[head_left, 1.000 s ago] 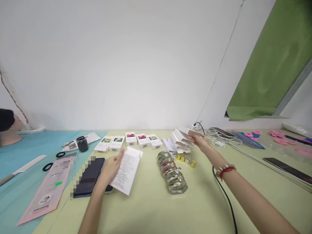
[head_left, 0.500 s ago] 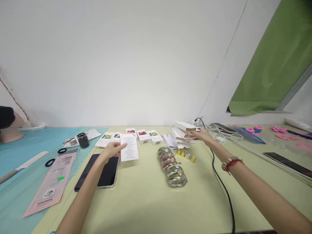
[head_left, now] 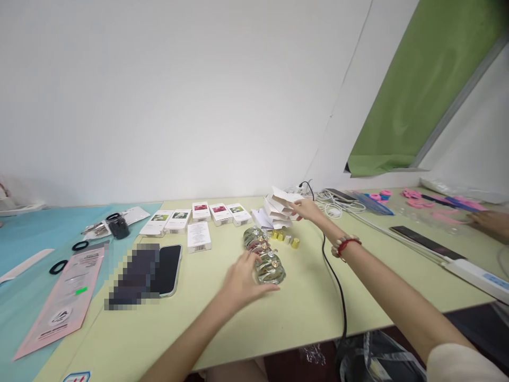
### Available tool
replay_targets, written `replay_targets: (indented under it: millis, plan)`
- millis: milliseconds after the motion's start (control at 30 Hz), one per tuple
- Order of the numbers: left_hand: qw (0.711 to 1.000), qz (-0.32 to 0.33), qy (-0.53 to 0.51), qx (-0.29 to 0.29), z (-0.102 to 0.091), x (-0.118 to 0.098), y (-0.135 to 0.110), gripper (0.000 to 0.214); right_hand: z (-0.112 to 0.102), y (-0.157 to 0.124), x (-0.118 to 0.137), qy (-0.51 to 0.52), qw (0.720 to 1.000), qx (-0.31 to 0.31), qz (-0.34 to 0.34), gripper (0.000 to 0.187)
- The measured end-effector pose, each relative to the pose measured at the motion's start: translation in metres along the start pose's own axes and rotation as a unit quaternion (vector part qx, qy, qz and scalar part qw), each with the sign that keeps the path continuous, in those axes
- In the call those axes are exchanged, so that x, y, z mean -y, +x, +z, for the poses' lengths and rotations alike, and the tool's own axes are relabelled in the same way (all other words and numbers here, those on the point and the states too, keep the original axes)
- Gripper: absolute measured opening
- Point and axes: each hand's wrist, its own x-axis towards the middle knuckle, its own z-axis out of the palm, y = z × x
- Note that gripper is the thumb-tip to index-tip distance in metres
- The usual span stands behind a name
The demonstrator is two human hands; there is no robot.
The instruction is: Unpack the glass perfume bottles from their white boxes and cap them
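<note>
My left hand (head_left: 243,280) is at the row of flat glass bottles (head_left: 272,271) lying on the table, its thumb and fingers spread around the near end. The bottles carry small nozzles on top, and their liquid looks greenish and reddish. My right hand (head_left: 308,209) pinches the edge of an open white carton (head_left: 283,195) at the top of a loose stack. Several gold caps (head_left: 295,243) stand between the bottles and that stack. A closed white box (head_left: 199,237) with printed text lies flat on the left, in front of other boxes with flower pictures (head_left: 220,214).
Two dark phones (head_left: 169,270) lie to the left, one pixelated. Further left are a pink packet (head_left: 63,307) and a black jar (head_left: 118,227). A black cable (head_left: 336,284) crosses the table on the right, near a power strip (head_left: 477,276). Another person's hand (head_left: 487,220) shows far right.
My left hand has let go of the printed white box, now on the table, and moved right to the bottles. My right hand stays at the cartons, the top one tilted more. The view has shifted.
</note>
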Motion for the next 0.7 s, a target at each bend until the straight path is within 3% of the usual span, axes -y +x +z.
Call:
replay_targets:
  millis: [67, 133, 267, 367, 433, 500, 533, 600, 700]
  plan:
    - [0.999, -0.041, -0.016, -0.017, 0.024, -0.010, -0.003, 0.057, 0.000, -0.003, 0.002, -0.039, 0.999, -0.006, -0.009, 0.033]
    - [0.995, -0.062, -0.069, -0.045, 0.038, -0.010, -0.002, 0.046, -0.002, -0.006, 0.003, -0.073, 0.997, -0.014, -0.015, 0.027]
    - [0.976, -0.070, -0.195, -0.072, 0.044, -0.004, -0.002, 0.029, -0.010, -0.012, 0.004, -0.121, 0.992, -0.038, -0.020, 0.028]
    - [0.936, -0.129, -0.316, -0.090, 0.040, -0.005, -0.007, 0.033, -0.015, -0.021, 0.006, -0.144, 0.987, -0.071, -0.019, 0.040]
    - [0.873, -0.195, -0.442, -0.062, 0.035, -0.009, -0.012, 0.037, -0.012, -0.035, 0.008, -0.147, 0.980, -0.130, -0.041, 0.045]
    - [0.780, -0.248, -0.574, -0.003, 0.027, -0.013, -0.017, 0.037, -0.003, -0.057, 0.010, -0.119, 0.971, -0.184, -0.093, 0.040]
    - [0.730, -0.267, -0.628, 0.022, 0.022, -0.016, -0.018, 0.035, 0.003, -0.070, 0.010, -0.092, 0.971, -0.182, -0.125, 0.036]
    - [0.648, -0.297, -0.700, 0.034, 0.009, -0.020, -0.020, 0.030, 0.020, -0.098, 0.009, -0.032, 0.978, -0.095, -0.185, 0.037]
    - [0.575, -0.323, -0.751, 0.042, -0.009, -0.024, -0.018, 0.024, 0.045, -0.132, 0.004, 0.022, 0.976, 0.031, -0.215, 0.040]
